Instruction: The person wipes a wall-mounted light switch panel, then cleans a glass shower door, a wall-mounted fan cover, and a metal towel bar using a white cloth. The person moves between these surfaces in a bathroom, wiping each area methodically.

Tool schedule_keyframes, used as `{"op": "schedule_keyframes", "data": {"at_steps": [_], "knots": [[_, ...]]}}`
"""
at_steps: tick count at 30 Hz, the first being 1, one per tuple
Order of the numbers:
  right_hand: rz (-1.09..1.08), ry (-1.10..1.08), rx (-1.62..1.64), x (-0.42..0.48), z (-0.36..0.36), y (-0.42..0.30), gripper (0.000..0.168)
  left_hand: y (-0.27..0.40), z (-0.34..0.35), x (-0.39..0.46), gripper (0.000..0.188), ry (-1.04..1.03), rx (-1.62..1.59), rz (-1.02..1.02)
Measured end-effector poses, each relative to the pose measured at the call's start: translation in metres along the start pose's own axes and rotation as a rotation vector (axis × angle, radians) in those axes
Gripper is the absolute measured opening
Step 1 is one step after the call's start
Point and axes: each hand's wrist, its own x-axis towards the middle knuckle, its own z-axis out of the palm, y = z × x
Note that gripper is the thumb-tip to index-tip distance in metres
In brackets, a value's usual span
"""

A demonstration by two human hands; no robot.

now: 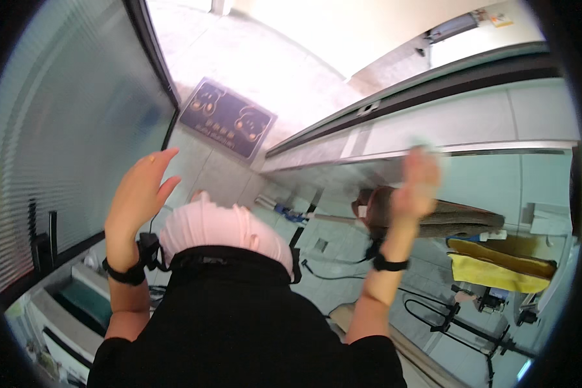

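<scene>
My left hand [143,186] is raised beside a ribbed glass door [92,111], its thumb apart from the fingers and nothing in it. On the other side, my right hand [417,182] is blurred near a mirror's metal edge [490,147]; a faint pale green blur shows at its fingertips, and whether it holds something is unclear. Behind that hand hang brown towels [456,218], and a yellow cloth [499,274] hangs farther right. Both wrists wear black bands.
A dark doormat [228,120] with cartoon figures lies on the tiled floor by the doorway. A dark door frame [417,94] runs across the upper right. A black metal stand [465,325] shows at the lower right, and a white appliance [68,334] at the lower left.
</scene>
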Motion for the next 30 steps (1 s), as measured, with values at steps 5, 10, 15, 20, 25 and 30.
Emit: {"op": "schedule_keyframes", "data": {"at_steps": [5,10,15,20,25,30], "knots": [[0.216,0.425,-0.049,0.095,-0.083,0.031,0.034,-0.008,0.004,-0.005,0.043,-0.02,-0.046,-0.009],[0.386,0.584,-0.265,0.099,-0.069,0.02,0.045,-0.018,0.013,-0.007,0.042,0.023,-0.059,0.07],[0.246,0.239,-0.249,0.033,-0.001,-0.019,0.049,-0.021,0.01,-0.002,0.047,-0.018,-0.088,0.002],[0.225,0.392,-0.167,0.099,-0.053,0.007,0.06,-0.023,0.013,0.008,0.049,-0.023,-0.114,0.001],[0.48,0.583,-0.155,0.113,-0.075,0.026,0.053,-0.006,0.007,0.026,0.047,0.002,-0.089,0.12],[0.965,0.728,-0.074,0.057,-0.027,0.003,0.054,0.004,0.004,0.033,0.046,-0.009,-0.061,0.128]]}}
